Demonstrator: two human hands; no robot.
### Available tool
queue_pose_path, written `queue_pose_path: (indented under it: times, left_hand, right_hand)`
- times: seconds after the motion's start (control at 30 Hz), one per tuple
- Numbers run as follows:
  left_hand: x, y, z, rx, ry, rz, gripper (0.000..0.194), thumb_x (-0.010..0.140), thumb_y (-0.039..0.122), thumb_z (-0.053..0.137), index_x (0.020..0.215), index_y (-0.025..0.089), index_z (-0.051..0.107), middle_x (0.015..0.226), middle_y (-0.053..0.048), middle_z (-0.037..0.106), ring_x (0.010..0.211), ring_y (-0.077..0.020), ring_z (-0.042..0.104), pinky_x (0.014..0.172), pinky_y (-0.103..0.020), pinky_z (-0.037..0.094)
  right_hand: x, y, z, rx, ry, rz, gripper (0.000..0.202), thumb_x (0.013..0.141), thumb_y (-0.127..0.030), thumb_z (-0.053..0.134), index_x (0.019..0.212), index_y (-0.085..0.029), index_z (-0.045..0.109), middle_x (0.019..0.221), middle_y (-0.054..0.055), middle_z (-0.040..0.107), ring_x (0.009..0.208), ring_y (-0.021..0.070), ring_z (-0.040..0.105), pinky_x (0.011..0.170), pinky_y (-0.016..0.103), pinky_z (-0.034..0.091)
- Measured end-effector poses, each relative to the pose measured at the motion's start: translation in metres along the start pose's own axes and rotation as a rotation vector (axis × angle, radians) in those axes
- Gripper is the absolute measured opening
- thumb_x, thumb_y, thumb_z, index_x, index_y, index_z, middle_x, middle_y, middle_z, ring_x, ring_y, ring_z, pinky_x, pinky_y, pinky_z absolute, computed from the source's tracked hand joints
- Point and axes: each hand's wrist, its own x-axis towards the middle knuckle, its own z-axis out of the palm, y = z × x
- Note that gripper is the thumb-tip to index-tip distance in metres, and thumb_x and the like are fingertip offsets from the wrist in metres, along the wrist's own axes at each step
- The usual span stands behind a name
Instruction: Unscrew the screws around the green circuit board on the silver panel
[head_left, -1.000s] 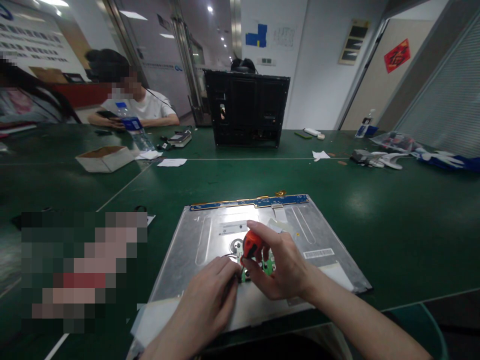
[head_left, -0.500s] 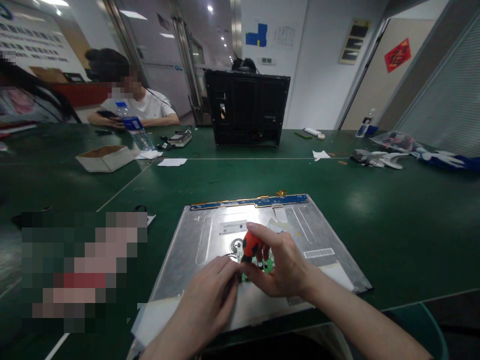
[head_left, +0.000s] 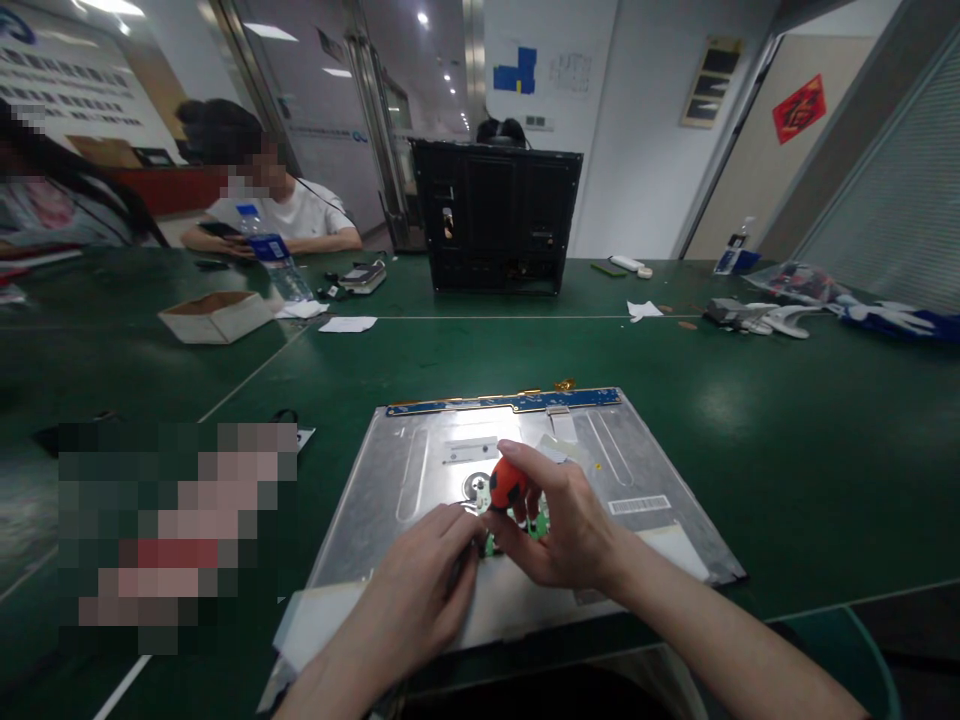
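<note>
A flat metal panel (head_left: 420, 440) lies before me, with a blue circuit strip (head_left: 480, 404) along its far edge. My right hand (head_left: 562, 520) grips a short red-and-black screwdriver handle (head_left: 506, 484) over a small green circuit board (head_left: 537, 524) at the panel's middle. My left hand (head_left: 424, 565) rests on the panel left of the board, its closed fingertips meeting the bottom of the handle; what they pinch, if anything, is hidden. The screwdriver's tip is out of sight.
A black display frame (head_left: 499, 215) stands upright at the back. Around it are an open carton (head_left: 217, 318), a bottle (head_left: 274, 255), paper scraps (head_left: 347, 324) and gloves (head_left: 765, 317). Two people sit at the far left. A blurred-out patch covers the near left.
The whole view has shifted slightly. Both hands keep nearly the same place on the panel, and the red handle is still in my right hand.
</note>
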Motion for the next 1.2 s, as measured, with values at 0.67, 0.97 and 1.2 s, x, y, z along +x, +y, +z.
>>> queue_pose_path:
  times: [0.67,0.97,1.2]
  left_hand:
    - [0.0001,-0.0003,-0.0008,-0.015,0.014,0.028,0.019,0.088,0.011,0.040,0.093,0.021,0.056,0.089,-0.006,0.064,0.081,-0.0212,0.060,0.070,-0.033,0.049]
    - [-0.0010,-0.0006,-0.0001,0.028,-0.005,0.026,0.016,0.088,0.012,0.038,0.091,0.020,0.052,0.088,-0.007,0.062,0.079,-0.0215,0.060,0.067,-0.033,0.049]
    - [-0.0020,-0.0034,0.0027,0.016,0.016,0.049,0.019,0.089,0.011,0.036,0.094,0.020,0.052,0.091,-0.007,0.062,0.082,-0.0215,0.059,0.071,-0.035,0.049]
  right_hand:
    - [0.0015,0.0003,-0.0012,0.012,-0.047,0.014,0.057,0.089,-0.021,0.053,0.140,-0.017,0.028,0.086,0.003,0.067,0.051,0.0100,0.053,0.046,0.022,0.046]
    - [0.0033,-0.0017,-0.0026,0.018,-0.028,-0.011,0.059,0.086,-0.014,0.050,0.141,-0.014,0.029,0.084,0.004,0.068,0.051,0.0113,0.054,0.046,0.023,0.047]
    - [0.0034,0.0003,-0.0007,0.018,-0.001,-0.045,0.057,0.088,-0.020,0.057,0.139,-0.016,0.031,0.090,0.004,0.068,0.052,0.0092,0.054,0.047,0.021,0.047]
